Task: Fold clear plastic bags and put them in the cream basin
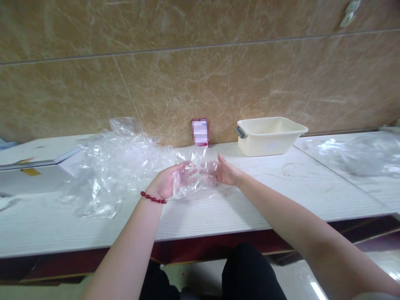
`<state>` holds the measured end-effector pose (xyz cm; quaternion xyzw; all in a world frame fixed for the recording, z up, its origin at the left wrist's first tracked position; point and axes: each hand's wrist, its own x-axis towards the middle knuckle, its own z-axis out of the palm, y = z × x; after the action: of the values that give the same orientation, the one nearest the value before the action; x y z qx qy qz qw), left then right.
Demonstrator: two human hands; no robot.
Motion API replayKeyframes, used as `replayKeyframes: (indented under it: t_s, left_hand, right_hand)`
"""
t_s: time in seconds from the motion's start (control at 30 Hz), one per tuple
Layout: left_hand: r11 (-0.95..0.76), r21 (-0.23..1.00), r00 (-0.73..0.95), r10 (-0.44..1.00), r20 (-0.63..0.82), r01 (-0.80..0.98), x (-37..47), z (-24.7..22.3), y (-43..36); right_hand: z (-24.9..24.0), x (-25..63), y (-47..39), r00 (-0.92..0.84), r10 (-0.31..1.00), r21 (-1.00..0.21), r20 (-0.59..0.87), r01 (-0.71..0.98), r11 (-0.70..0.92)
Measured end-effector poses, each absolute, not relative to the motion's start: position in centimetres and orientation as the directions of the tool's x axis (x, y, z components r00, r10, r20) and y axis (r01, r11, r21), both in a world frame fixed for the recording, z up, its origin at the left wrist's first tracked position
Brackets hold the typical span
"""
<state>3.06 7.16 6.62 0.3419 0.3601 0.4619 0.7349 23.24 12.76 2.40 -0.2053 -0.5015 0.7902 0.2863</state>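
A clear, crinkled plastic bag (195, 183) is spread between my two hands just above the white table. My left hand (167, 181), with a red bead bracelet at the wrist, grips the bag's left side; its fingers show faintly through the film. On the other side my right hand (227, 171) holds the bag's right edge, thumb up and fingers behind the plastic. A large heap of similar clear plastic bags (115, 166) lies to the left of my left hand.
A cream plastic tub (265, 139) with a grey handle stands against the marble wall. A phone-like thing with a blurred screen (200, 132) leans there too. White boxes (37, 177) sit at far left. More clear plastic (362, 154) lies at right on the white table (250, 212).
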Motion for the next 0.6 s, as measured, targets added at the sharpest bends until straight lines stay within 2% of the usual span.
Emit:
replayKeyframes:
  t_s: [0.1,0.27,0.4,0.6]
  left_hand:
    - [0.418,0.793,0.340,0.897,-0.282,-0.444,2.7,4.3,8.1]
    - [0.423,0.762,0.361,0.894,-0.264,-0.490,2.5,1.5,9.1]
    - [0.420,0.769,0.401,0.886,-0.233,-0.481,2.5,0.8,9.2]
    - [0.334,0.827,0.351,0.919,-0.179,-0.453,2.5,0.7,9.1]
  right_hand:
    - [1.9,23.3,12.8,-0.730,0.676,-0.935,-0.103,-0.159,-0.315]
    - [1.4,23.0,12.7,-0.708,0.684,-0.967,-0.174,-0.006,-0.253]
    - [1.2,22.7,12.8,-0.639,0.746,-0.971,-0.186,0.004,-0.239]
    - [0.9,22.8,13.0,-0.590,0.796,-0.986,-0.136,-0.002,-0.169]
